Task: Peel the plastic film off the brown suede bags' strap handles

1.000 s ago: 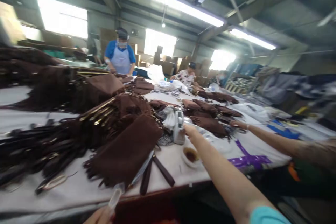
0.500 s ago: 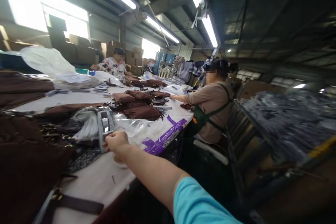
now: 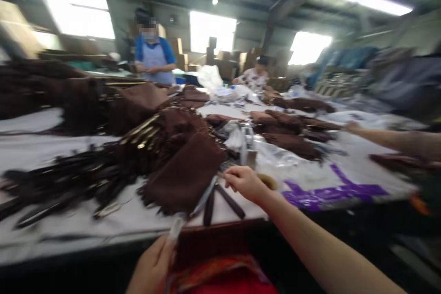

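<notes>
At the bottom, my left hand (image 3: 153,264) is closed at the edge of a dark brown bag (image 3: 206,245) with something red (image 3: 223,280) at its opening. A pale, blurred strip (image 3: 177,226) sticks up by its fingertips. My right hand (image 3: 245,184) is over the table with its fingers pinched together; anything between them is too small to make out. Just left of it lies a brown fabric piece (image 3: 186,177), with dark straps (image 3: 229,200) below the fingers. A roll of tape (image 3: 268,181) sits behind the right wrist.
Black straps (image 3: 69,183) and brown bags with gold-coloured metal parts (image 3: 144,133) cover the left of the table. Clear plastic (image 3: 275,158) and purple tape (image 3: 330,193) lie to the right. A co-worker's arm (image 3: 382,138) reaches in; other people stand or sit across the table.
The view has swung left and down, bringing my left hand and the brown bag into sight. My right hand has come away from the grey-white tape dispenser or similar object, back toward me.
</notes>
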Demonstrator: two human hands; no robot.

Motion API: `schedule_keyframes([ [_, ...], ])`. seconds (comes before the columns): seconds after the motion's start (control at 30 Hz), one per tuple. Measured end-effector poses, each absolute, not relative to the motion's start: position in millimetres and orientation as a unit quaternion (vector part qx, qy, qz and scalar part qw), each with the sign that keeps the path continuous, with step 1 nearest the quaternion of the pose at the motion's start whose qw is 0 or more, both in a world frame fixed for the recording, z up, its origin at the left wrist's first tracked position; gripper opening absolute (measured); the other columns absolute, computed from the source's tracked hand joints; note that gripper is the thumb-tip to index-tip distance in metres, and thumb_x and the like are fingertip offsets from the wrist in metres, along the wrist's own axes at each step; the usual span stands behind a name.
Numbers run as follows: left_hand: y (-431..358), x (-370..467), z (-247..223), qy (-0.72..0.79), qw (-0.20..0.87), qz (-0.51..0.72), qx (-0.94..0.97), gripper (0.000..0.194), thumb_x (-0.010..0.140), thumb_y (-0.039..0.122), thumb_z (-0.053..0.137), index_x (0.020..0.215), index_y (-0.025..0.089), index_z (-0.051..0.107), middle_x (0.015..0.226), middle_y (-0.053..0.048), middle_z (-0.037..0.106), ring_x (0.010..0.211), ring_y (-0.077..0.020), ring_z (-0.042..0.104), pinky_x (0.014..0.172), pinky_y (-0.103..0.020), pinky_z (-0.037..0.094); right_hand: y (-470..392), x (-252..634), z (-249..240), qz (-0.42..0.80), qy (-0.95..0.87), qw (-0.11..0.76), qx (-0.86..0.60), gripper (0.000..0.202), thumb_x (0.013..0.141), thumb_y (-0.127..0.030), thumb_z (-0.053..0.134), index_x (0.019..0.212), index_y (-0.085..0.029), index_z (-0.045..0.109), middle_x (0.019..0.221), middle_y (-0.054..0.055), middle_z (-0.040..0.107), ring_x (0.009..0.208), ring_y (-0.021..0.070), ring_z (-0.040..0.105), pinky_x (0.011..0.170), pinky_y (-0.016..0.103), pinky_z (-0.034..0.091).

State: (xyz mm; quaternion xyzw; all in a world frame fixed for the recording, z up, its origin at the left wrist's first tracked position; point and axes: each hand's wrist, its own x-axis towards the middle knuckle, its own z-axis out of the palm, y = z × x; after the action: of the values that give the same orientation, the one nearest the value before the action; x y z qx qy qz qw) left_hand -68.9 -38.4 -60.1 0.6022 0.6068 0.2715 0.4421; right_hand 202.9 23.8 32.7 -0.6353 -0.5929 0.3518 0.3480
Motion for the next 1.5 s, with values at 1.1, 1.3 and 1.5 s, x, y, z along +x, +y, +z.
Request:
schedule_keyframes([
  [1.1,-73.5,-102.6,-67.4,0.586,0.227,0.201,0.751,0.024,0.097,0.027,0.034,0.096,0.016,0.055,0.088,-0.013,0.064,0.078,-0.0235,0.061,0.069,-0.034,0.045,-17.8,55.4,-49.7,0.488,-0.632,0.156,-0.582,0.033,0.079,-0.033,0.058,0.05,-0.017,0.062,0.043,0.0,0.056,0.042,0.0102,0.044,0.043,0.023,0.029],
  [1.3,-72.5,-100.8,-60.7,0.593,0.375,0.33,0.631,0.022,0.095,0.034,0.044,0.089,0.018,0.059,0.084,-0.007,0.067,0.078,-0.0192,0.062,0.069,-0.029,0.043,-35.8,54.0,-42.8,0.61,-0.493,0.212,-0.583,0.022,0.074,-0.026,0.058,0.055,-0.017,0.063,0.038,-0.004,0.046,0.037,0.008,0.034,0.04,0.022,0.022],
  [1.5,-70.8,-91.5,-58.0,0.605,0.475,0.372,0.519,0.023,0.087,0.036,0.055,0.075,0.017,0.059,0.072,-0.003,0.066,0.066,-0.0155,0.06,0.063,-0.026,0.044,-44.9,56.0,-47.8,0.681,-0.409,0.257,-0.55,0.022,0.071,-0.031,0.06,0.055,-0.016,0.061,0.051,0.0,0.058,0.038,0.0061,0.033,0.039,0.022,0.017],
])
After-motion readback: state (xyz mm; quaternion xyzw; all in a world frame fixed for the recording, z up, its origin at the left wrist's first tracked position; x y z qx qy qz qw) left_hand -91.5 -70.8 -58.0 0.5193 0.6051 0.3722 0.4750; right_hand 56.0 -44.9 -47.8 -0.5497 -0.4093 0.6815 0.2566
